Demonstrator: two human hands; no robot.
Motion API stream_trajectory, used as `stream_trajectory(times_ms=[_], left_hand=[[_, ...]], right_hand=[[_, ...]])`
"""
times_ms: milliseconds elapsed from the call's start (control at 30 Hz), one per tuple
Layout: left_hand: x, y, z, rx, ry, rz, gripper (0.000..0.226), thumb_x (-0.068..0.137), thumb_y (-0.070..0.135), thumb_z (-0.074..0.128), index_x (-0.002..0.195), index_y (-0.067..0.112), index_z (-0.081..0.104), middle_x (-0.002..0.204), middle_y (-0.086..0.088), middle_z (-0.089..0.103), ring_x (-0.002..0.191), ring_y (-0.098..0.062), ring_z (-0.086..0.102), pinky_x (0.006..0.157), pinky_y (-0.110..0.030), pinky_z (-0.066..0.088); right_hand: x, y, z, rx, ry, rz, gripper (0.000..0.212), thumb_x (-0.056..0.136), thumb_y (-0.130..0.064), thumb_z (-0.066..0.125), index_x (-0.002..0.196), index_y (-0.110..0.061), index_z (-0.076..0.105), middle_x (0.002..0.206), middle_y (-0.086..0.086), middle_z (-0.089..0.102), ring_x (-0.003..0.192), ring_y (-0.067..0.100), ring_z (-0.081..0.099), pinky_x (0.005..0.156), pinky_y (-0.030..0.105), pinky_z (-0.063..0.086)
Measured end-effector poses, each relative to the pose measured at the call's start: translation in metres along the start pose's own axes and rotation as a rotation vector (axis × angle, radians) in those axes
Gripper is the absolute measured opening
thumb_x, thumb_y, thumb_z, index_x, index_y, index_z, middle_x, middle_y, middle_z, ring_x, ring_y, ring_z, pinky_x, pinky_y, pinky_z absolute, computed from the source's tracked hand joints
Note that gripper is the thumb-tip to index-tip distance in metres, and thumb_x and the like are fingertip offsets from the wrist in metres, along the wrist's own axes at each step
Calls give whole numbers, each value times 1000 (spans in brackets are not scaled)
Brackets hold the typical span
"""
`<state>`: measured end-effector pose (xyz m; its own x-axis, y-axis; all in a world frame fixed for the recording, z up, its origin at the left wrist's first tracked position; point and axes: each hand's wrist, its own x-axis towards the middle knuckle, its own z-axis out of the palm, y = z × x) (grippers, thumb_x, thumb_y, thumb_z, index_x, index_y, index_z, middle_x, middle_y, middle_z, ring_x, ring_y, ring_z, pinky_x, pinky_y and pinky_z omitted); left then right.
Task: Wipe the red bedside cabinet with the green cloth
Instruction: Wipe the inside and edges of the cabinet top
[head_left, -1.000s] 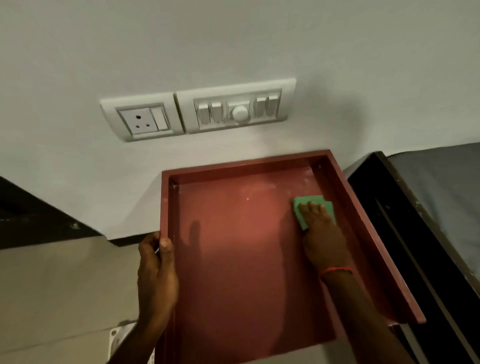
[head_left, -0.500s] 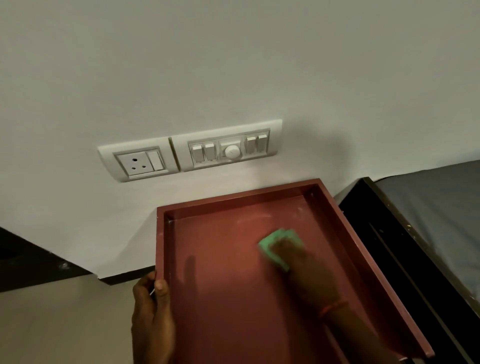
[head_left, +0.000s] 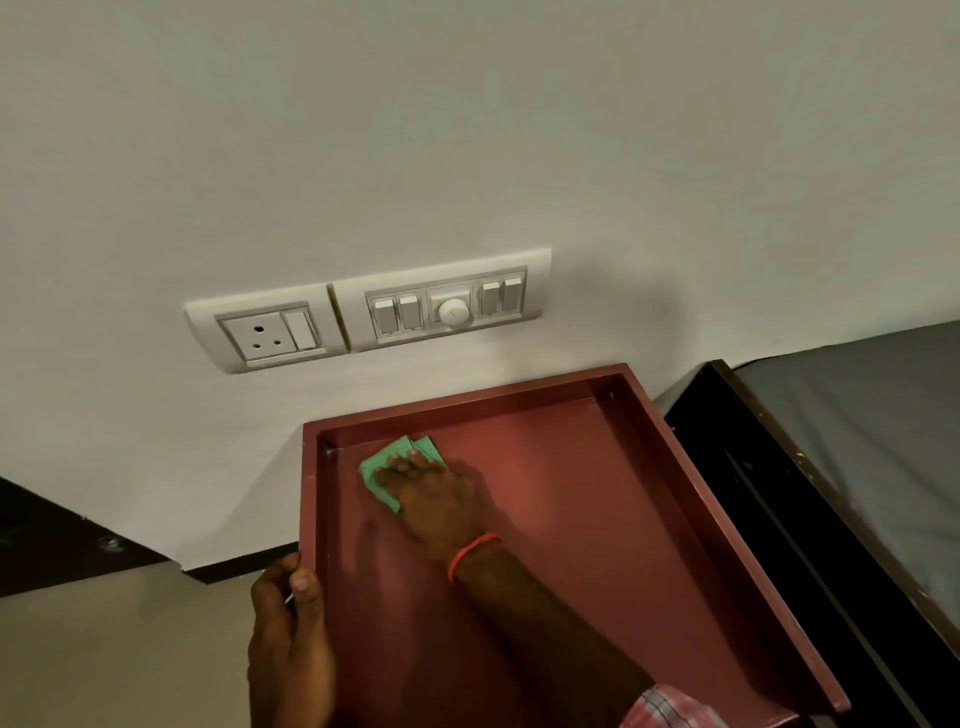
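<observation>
The red bedside cabinet (head_left: 597, 519) stands against the wall, its top a shallow tray with a raised rim. A folded green cloth (head_left: 382, 467) lies flat in the tray's far left corner. My right hand (head_left: 436, 499) presses down on the cloth, fingers spread over it; an orange thread circles the wrist. My left hand (head_left: 288, 644) grips the cabinet's left rim, thumb on top of the edge.
A white socket and switch panel (head_left: 363, 312) is on the wall just above the cabinet. A dark bed frame (head_left: 779, 519) with a grey mattress (head_left: 883, 415) stands close on the right. Beige floor lies to the left.
My right hand has slid the green cloth from the tray's right side across to its far left corner. The view has tilted up; my left hand stays on the rim.
</observation>
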<state>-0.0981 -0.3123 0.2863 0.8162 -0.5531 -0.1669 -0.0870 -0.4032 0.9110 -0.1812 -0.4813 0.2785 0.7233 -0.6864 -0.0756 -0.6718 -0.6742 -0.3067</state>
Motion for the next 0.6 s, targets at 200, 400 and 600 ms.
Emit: stream_trajectory(times_ms=[200,400,600], left_hand=[[-1,7,11,-13,-40,13,91,71,94,21,137,36,47,112,-2,60,97,-30,58,88,-44,44],[-6,-2,6,2,-27,2,90,74,92,21,139,35,46,114,0,59,99,-28,56,88,-44,43],[-9,5,28,62,-102,18,80,79,86,18,135,35,44,115,2,60,95,-26,56,85,-42,42]], right_hand=[[-39,129,-55,99,81,367,45,102,-19,42,145,-31,45,158,-3,36,146,15,32,119,30,26],[-151,78,-17,-133,80,253,55,88,-9,36,134,-28,61,141,-1,58,129,22,56,91,28,52],[-242,40,26,-310,180,45,46,103,-18,23,128,-24,61,126,-2,68,131,19,47,101,26,41]])
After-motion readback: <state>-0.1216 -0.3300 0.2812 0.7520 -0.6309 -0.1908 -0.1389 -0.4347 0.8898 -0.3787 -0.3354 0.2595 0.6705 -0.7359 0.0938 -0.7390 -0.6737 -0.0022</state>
